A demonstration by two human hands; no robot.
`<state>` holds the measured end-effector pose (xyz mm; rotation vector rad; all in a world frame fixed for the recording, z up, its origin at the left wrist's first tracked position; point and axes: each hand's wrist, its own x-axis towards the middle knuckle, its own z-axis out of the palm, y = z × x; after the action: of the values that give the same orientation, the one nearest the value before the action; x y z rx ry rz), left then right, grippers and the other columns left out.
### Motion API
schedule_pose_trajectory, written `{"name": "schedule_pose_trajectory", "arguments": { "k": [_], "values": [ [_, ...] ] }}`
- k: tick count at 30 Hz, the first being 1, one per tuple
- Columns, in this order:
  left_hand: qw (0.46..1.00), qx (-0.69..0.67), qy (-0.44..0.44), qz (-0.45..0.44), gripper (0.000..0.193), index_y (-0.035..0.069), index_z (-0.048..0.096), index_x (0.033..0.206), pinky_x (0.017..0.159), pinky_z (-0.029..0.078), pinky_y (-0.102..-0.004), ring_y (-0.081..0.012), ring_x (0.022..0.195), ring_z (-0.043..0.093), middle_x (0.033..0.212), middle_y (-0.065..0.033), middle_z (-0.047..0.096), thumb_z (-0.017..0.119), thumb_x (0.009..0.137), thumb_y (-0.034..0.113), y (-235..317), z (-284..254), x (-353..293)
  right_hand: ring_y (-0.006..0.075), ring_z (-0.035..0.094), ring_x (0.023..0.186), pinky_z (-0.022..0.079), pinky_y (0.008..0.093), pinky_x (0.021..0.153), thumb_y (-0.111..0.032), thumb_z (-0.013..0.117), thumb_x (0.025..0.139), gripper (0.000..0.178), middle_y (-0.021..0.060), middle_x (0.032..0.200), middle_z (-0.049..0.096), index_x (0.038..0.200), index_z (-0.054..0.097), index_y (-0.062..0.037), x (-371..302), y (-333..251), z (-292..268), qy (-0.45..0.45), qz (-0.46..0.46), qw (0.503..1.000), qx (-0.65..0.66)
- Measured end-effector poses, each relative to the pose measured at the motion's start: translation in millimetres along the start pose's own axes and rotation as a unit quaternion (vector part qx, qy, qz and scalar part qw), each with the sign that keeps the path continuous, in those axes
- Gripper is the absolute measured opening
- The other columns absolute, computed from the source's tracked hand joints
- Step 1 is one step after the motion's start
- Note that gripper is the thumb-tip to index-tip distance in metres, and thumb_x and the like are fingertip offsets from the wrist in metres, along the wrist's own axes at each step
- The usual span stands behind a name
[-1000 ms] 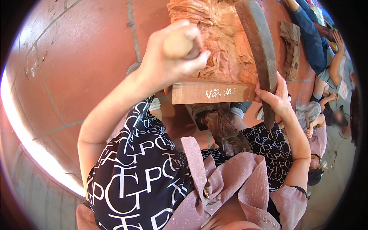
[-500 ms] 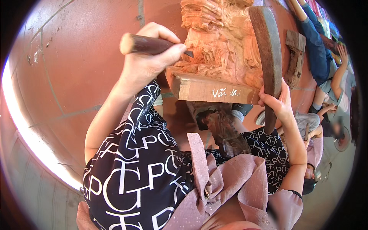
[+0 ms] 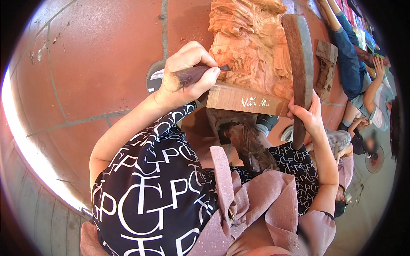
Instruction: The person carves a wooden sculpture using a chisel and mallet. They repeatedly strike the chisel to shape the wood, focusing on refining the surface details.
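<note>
We held a brown-handled chisel aslant, its dark blade at the left edge of our deeply grooved orange-brown wood carving, plain slab base towards us, and a curved wooden club along its right.

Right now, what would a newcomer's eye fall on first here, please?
First, the rippled orange carving at the top centre. Next, the curved club in the right hand, along the carving's right side, and the chisel in the left hand, its tip by the carving's lower left.
</note>
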<state>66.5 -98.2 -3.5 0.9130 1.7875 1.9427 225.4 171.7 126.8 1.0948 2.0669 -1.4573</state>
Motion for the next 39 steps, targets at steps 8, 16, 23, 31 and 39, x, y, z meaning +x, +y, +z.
{"name": "schedule_pose_trajectory", "arguments": {
  "k": [8,16,23,31,39],
  "values": [
    [0.997,-0.021,-0.047,-0.058,0.007,0.002,0.065,0.084,0.07,0.047,-0.0291,-0.0161,0.08,0.057,0.086,-0.0062,0.059,0.069,0.08,0.007,-10.1,-17.3,2.6,0.0142,0.061,0.062,0.05,0.0283,0.057,-0.002,0.06,0.075,0.035,0.0072,0.077,0.061,0.109,0.05,0.0026,-0.2,0.1,1.1,-0.006,-0.009,1.0,0.021],
    [0.998,0.003,-0.049,-0.037,0.009,0.003,0.065,0.085,0.07,0.047,-0.0289,-0.0161,0.081,0.057,0.088,-0.0064,0.057,0.072,0.079,0.005,-2.1,-18.9,-3.2,0.0134,0.062,0.063,0.05,0.027,0.057,-0.003,0.06,0.076,0.036,0.0064,0.079,0.061,0.11,0.051,0.0028,0.1,-1.9,-0.3,-0.006,0.013,1.0,-0.003],
    [0.996,-0.013,-0.068,-0.058,0.012,0.002,0.065,0.087,0.073,0.048,-0.0289,-0.0165,0.085,0.058,0.091,-0.0058,0.058,0.071,0.079,0.008,-14.2,-29.2,2.3,0.013,0.061,0.063,0.05,0.0269,0.057,-0.003,0.06,0.075,0.039,0.0059,0.077,0.061,0.112,0.051,0.0031,-0.2,-3.4,0.1,-0.01,0.009,1.0,0.005],
    [0.952,-0.188,-0.007,-0.242,0.024,0.004,0.062,0.097,0.078,0.052,-0.023,-0.0082,0.088,0.063,0.096,-0.0036,0.067,0.079,0.079,0.008,-8.7,-30.7,0.5,0.0135,0.061,0.062,0.05,0.0272,0.057,-0.003,0.06,0.074,0.04,0.0066,0.077,0.061,0.113,0.051,0.0027,0.8,-2.9,-0.6,-0.008,0.016,1.0,0.01],
    [0.963,-0.16,0.001,-0.215,0.024,0.003,0.063,0.093,0.08,0.055,-0.0285,-0.0135,0.093,0.065,0.103,-0.0087,0.067,0.078,0.075,0.0,-18.3,-49.6,15.5,0.0132,0.062,0.061,0.051,0.0274,0.058,-0.005,0.062,0.072,0.045,0.0072,0.075,0.062,0.115,0.051,0.0023,0.2,-2.6,-2.2,-0.005,0.027,1.0,0.013]
  ]
}}
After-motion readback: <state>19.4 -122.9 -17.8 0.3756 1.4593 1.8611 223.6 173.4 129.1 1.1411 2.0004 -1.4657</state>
